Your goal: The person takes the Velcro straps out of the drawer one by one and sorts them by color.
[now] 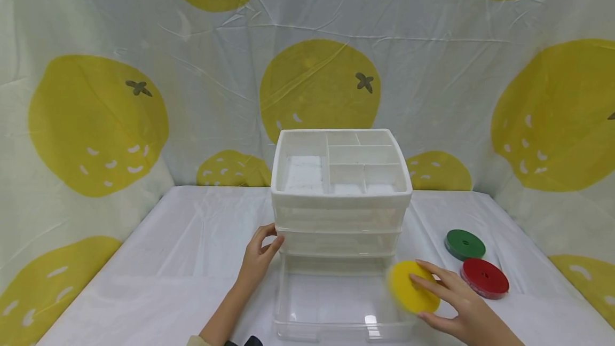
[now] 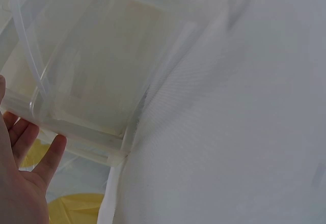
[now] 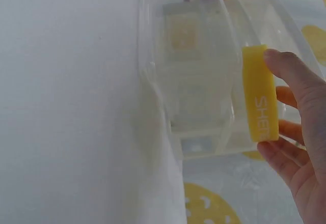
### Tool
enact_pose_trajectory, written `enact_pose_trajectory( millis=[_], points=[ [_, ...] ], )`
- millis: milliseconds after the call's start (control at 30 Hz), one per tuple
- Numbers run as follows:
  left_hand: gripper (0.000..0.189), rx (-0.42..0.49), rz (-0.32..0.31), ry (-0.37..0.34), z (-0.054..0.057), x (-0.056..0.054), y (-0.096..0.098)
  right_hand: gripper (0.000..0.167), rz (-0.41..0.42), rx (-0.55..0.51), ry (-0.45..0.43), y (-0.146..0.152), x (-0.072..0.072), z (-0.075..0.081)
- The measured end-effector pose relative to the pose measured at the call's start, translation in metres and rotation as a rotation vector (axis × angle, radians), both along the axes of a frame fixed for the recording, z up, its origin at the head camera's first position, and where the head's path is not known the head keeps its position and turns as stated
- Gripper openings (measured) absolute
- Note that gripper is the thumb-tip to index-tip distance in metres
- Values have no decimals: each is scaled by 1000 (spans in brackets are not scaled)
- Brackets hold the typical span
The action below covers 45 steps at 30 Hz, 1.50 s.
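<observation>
A white plastic drawer unit (image 1: 338,202) stands in the middle, its bottom clear drawer (image 1: 331,303) pulled out toward me. My right hand (image 1: 454,300) grips a yellow tape roll (image 1: 408,288) by its edge, tilted over the drawer's right side. In the right wrist view, white lettering shows on the band of the roll (image 3: 261,94), with the thumb at one end and fingers at the other. My left hand (image 1: 259,255) rests against the unit's left side, fingertips touching its wall (image 2: 81,130) near the front corner.
To the right of the drawer lie a green roll (image 1: 464,244) and a red roll (image 1: 485,278), close together. The unit's top tray (image 1: 307,175) is split into several compartments. A white cloth (image 1: 158,282) covers the table; a lemon-print curtain (image 1: 211,79) hangs behind.
</observation>
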<state>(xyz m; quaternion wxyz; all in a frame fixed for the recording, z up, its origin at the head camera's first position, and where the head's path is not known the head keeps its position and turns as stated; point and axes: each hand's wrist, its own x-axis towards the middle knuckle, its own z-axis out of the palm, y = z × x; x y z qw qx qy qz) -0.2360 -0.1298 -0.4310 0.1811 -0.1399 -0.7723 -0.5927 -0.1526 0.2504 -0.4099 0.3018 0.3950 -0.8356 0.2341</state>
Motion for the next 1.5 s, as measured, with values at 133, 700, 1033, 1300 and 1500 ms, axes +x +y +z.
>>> enact_pose_trajectory(
  millis=[133,700,1033,1300,1500],
  points=[
    [29,-1,2,1,-1,0,0,60,-47,-17,23,8,1,-5],
    [30,12,-2,-30,0,1,0,75,-300,-22,-50,27,11,-19],
    [30,4,0,-11,1,0,1,69,-456,-19,-149,43,16,-28],
    [29,-11,1,0,1,-1,0,62,-564,2,-328,59,20,-35],
    [30,0,-3,-32,1,0,-1,64,-663,94,-599,71,19,-33]
  ],
)
